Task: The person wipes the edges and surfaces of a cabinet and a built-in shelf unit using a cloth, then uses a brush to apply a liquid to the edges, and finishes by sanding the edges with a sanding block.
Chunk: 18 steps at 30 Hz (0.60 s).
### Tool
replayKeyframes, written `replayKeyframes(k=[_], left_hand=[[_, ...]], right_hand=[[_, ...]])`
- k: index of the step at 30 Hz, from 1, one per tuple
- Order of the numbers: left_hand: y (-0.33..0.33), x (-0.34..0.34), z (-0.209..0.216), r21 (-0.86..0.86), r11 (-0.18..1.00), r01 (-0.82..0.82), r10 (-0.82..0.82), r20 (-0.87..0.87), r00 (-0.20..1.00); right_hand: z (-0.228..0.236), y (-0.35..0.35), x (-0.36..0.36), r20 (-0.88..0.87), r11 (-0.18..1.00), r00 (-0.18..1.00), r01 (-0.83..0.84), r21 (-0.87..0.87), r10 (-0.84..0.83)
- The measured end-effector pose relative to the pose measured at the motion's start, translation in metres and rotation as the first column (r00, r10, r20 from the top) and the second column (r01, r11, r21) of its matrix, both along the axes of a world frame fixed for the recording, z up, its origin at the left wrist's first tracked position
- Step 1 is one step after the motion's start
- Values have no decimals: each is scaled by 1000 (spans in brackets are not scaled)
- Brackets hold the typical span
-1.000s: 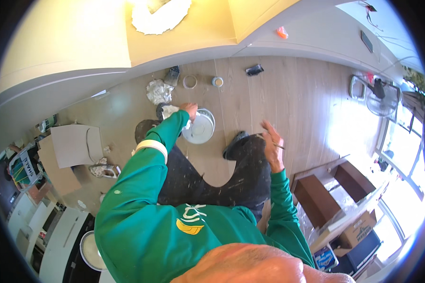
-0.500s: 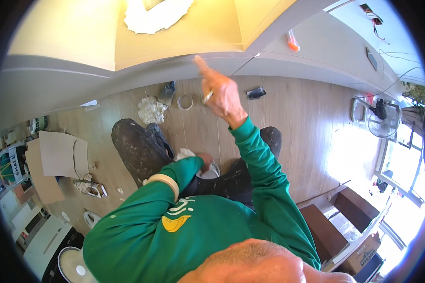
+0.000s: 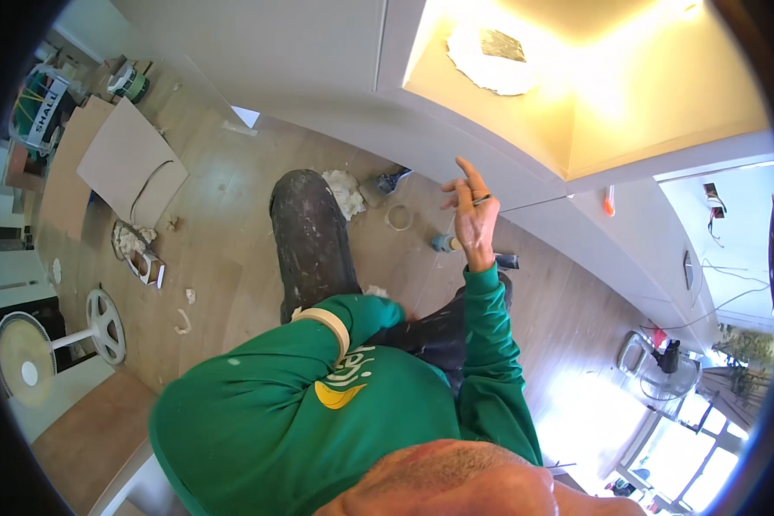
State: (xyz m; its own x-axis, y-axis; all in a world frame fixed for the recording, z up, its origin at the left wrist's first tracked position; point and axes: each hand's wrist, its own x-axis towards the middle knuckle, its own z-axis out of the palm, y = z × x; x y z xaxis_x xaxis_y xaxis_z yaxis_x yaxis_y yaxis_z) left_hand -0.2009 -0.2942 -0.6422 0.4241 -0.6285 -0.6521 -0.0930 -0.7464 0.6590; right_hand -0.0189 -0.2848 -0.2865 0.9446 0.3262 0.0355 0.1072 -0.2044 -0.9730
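My right hand [image 3: 476,211] is raised in front of the pale cabinet front [image 3: 456,146], below a lit niche. Its fingers are apart, a ring shows on one, and I see nothing held. My left hand [image 3: 409,315] is down between my legs, blurred and mostly hidden by the green sleeve, so its fingers cannot be made out. Beside it shows a bit of crumpled white material [image 3: 376,292]. A roll of masking tape [image 3: 327,327] sits around my left forearm. The lit niche [image 3: 611,129] has a rough white patch [image 3: 494,62] on its back panel.
On the wood floor lie crumpled white paper [image 3: 344,193], a tape ring [image 3: 398,217], a small blue-topped item [image 3: 443,243] and a dark block [image 3: 507,261]. Cardboard sheets [image 3: 133,155] and a white fan [image 3: 27,365] are at left. An orange-tipped item [image 3: 610,202] is at the cabinet's right.
The view has turned, so the niche now sits further right. My right hand has gone from one finger pointing at the cabinet edge to fingers spread apart. My left hand is more hidden.
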Motion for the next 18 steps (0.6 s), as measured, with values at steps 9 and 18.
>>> replayKeyframes(k=[9, 18], left_hand=[[160, 121, 239, -627, 752, -206, 658, 693, 295], [249, 69, 290, -697, -381, -608, 925, -276, -262]], right_hand=[[63, 60, 41, 185, 999, 983, 6, 48, -15], [55, 106, 26, -43, 988, 998, -35, 150, 42]])
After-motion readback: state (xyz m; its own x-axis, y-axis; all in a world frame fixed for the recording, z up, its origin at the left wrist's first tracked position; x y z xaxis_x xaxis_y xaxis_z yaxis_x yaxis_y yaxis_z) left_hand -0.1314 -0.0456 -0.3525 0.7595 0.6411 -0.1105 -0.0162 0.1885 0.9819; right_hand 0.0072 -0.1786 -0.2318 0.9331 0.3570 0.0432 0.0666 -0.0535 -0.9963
